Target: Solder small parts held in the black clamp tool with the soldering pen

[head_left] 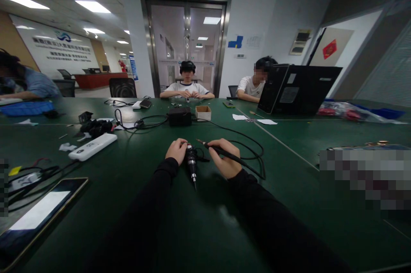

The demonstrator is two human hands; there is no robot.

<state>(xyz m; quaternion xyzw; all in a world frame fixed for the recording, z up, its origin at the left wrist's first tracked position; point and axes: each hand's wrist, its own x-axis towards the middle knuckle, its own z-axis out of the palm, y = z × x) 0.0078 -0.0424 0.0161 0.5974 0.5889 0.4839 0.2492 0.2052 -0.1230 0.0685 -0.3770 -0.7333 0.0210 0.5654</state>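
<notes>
My left hand [176,151] rests on the green table with its fingers closed against the upper end of a black and silver cylindrical device [192,162]. That device lies lengthwise, and its narrow end points toward me. Held like a pen in my right hand [228,158] is a black soldering iron [221,150]. Its thin tip points left, just above and to the right of the device's upper end; whether they touch I cannot tell. A black cord trails from the iron's back end and loops on the table to the right.
Beyond my hands stand a black box [180,117] with cables and a small open carton [203,113]. On the left lie a white power strip [93,146] and a phone [41,217]. A black computer case [298,89] stands at the right; several people sit around the table.
</notes>
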